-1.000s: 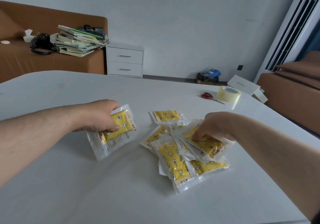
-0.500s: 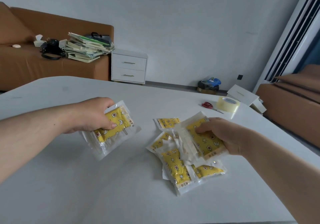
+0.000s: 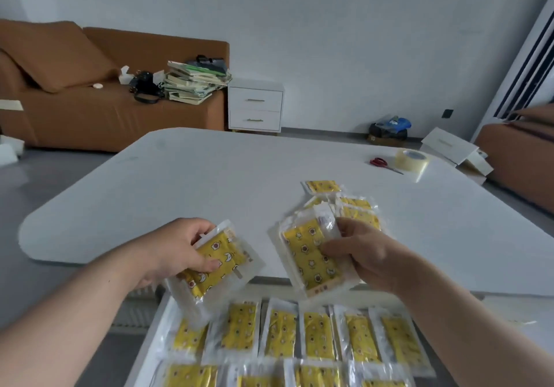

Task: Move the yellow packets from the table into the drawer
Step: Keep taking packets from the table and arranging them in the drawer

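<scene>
The white table (image 3: pixel 239 177) fills the middle of the view, and the open drawer (image 3: pixel 159 320) lies below its near edge, lined with rows of yellow packets (image 3: pixel 317 335). More packets remain in a pile (image 3: pixel 338 198) on the table, right of centre. The left hand (image 3: pixel 177 248) pinches one bundle (image 3: pixel 215 263), the right hand (image 3: pixel 365 254) another (image 3: pixel 308 254), fingers pressed onto the wrappers, both above the table's near edge.

A brown sofa (image 3: pixel 105 111) stood against the pale wall (image 3: pixel 329 27), books (image 3: pixel 195 82) piled on its seat. Beside it sat a white two-drawer nightstand (image 3: pixel 255 105) on grey floor (image 3: pixel 60 171).
</scene>
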Demonstrator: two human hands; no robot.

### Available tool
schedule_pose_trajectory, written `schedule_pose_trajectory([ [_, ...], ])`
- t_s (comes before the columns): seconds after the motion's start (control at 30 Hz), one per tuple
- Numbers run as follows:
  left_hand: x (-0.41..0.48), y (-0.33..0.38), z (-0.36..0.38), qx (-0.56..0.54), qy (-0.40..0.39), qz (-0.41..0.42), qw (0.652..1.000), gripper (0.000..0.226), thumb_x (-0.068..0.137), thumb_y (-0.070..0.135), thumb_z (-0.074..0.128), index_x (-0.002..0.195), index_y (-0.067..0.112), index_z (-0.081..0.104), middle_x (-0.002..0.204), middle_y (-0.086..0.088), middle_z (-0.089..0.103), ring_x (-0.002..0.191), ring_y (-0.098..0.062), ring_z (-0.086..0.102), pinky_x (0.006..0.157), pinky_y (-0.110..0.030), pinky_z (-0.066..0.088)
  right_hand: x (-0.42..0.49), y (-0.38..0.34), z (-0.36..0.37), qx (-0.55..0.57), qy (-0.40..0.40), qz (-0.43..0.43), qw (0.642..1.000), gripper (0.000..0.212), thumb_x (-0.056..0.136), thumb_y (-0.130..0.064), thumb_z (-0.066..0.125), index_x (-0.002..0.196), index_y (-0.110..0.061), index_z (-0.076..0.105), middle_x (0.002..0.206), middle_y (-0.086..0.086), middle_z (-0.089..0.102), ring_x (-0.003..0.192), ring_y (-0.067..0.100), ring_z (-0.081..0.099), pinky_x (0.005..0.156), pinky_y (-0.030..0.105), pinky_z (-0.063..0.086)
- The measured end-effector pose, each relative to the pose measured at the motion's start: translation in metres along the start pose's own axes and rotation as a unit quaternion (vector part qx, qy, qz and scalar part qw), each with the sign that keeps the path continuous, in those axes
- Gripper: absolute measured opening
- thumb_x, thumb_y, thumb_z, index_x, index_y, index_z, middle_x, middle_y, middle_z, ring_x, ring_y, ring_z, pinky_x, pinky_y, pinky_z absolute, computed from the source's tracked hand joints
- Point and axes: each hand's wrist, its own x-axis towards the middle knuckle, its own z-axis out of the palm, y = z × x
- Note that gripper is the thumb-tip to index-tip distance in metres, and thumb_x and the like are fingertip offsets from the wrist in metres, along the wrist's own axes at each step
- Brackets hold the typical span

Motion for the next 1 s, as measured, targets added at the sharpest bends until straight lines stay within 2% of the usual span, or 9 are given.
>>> schedule_pose_trajectory([
  [0.1,-0.013,-0.03,0.007,0.091,-0.027,-0.012,0.995,0.024,0.074,0.01,0.08,0.088,0.025,0.067,0.08,0.005,0.074,0.071,-0.009,0.07,0.063,-0.024,0.054,-0.009,0.017,0.027,-0.154,-0.024,0.002,0.988,0.037,0.069,-0.004,0.072,0.106,-0.003,0.068,0.101,0.021,0.073,0.092,0.041,0.071,0.086,0.056,0.056],
  [0.2,-0.015,-0.055,0.014,0.192,-0.055,-0.034,0.979,0.026,0.074,0.018,0.079,0.093,0.029,0.065,0.091,0.01,0.07,0.083,-0.009,0.067,0.074,-0.029,0.056,-0.011,0.032,0.047,-0.312,-0.046,0.012,0.949,0.018,0.072,-0.011,0.073,0.09,-0.014,0.072,0.091,0.011,0.075,0.081,0.027,0.072,0.08,0.045,0.06],
  [0.33,-0.004,-0.074,0.036,0.276,-0.132,-0.058,0.95,0.031,0.079,0.014,0.072,0.101,0.032,0.061,0.103,0.012,0.064,0.089,-0.009,0.062,0.072,-0.025,0.051,-0.004,0.053,0.062,-0.397,-0.089,0.04,0.913,0.011,0.073,-0.013,0.071,0.075,-0.023,0.067,0.073,-0.005,0.067,0.063,0.011,0.06,0.057,0.023,0.049],
  [0.43,0.01,-0.08,0.049,0.338,-0.161,-0.068,0.925,0.043,0.084,0.012,0.068,0.124,0.024,0.056,0.109,0.007,0.058,0.091,-0.013,0.057,0.072,-0.023,0.047,0.007,0.071,0.067,-0.442,-0.104,0.051,0.89,0.015,0.073,-0.011,0.07,0.067,-0.022,0.061,0.067,-0.006,0.059,0.058,0.011,0.052,0.052,0.022,0.042],
  [0.5,0.017,-0.084,0.055,0.356,-0.173,-0.082,0.915,0.045,0.086,0.01,0.065,0.129,0.018,0.053,0.102,0.005,0.054,0.087,-0.015,0.055,0.065,-0.022,0.047,0.013,0.08,0.069,-0.464,-0.106,0.061,0.878,0.013,0.073,-0.013,0.07,0.072,-0.024,0.063,0.069,-0.007,0.06,0.062,0.012,0.054,0.055,0.023,0.044],
  [0.63,0.026,-0.091,0.069,0.388,-0.224,-0.103,0.888,0.049,0.087,0.005,0.061,0.134,0.011,0.049,0.109,-0.004,0.055,0.084,-0.018,0.057,0.062,-0.023,0.048,0.021,0.093,0.072,-0.496,-0.123,0.07,0.857,0.017,0.076,-0.016,0.072,0.087,-0.027,0.067,0.075,-0.01,0.06,0.069,0.011,0.055,0.059,0.021,0.043],
  [0.83,0.037,-0.101,0.078,0.391,-0.248,-0.114,0.879,0.052,0.084,0.002,0.062,0.134,0.014,0.05,0.097,0.0,0.054,0.072,-0.016,0.056,0.062,-0.026,0.05,0.032,0.102,0.071,-0.527,-0.143,0.069,0.835,0.017,0.077,-0.017,0.072,0.087,-0.027,0.063,0.076,-0.011,0.058,0.067,0.008,0.053,0.058,0.02,0.042],
  [0.93,0.037,-0.104,0.079,0.39,-0.25,-0.105,0.88,0.055,0.083,0.004,0.065,0.135,0.016,0.051,0.107,-0.002,0.058,0.081,-0.016,0.058,0.067,-0.025,0.05,0.036,0.105,0.069,-0.523,-0.148,0.073,0.837,0.021,0.077,-0.017,0.073,0.096,-0.025,0.068,0.083,-0.01,0.061,0.077,0.012,0.056,0.066,0.022,0.045],
  [1.0,0.037,-0.109,0.082,0.386,-0.248,-0.098,0.883,0.058,0.082,0.003,0.067,0.136,0.017,0.05,0.123,-0.004,0.06,0.098,-0.02,0.062,0.071,-0.023,0.049,0.038,0.106,0.068,-0.512,-0.147,0.074,0.843,0.025,0.077,-0.017,0.073,0.1,-0.022,0.069,0.089,-0.008,0.063,0.081,0.014,0.057,0.069,0.023,0.046],
])
